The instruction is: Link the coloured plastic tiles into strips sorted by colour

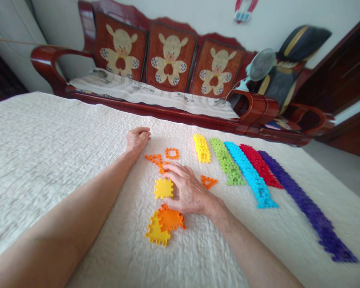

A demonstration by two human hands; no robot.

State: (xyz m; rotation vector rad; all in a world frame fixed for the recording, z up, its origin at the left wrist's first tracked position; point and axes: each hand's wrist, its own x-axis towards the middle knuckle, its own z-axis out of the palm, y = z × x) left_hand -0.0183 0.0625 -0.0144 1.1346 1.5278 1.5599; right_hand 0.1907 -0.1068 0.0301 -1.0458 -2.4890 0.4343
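My left hand (138,139) rests on the white cover, its fingers curled in; nothing shows in it. My right hand (187,189) arches over the cover with thumb and fingers apart around a yellow square tile (163,188) with notched edges. Its fingertips are at the orange triangular frame pieces (155,159); whether they touch is hard to tell. An orange square frame (172,153) lies just beyond. Below the thumb, an orange tile (170,218) overlaps another yellow tile (158,231). Right of the hand lies an orange triangular frame (209,182).
Colour-sorted strips of pieces lie to the right: yellow (202,148), green (227,162), light blue (252,175), red (260,166) and purple (307,206). Beyond the covered surface (63,132) stands a wooden sofa (156,106) with bear cushions (171,56). A fan (261,66) is at its right end.
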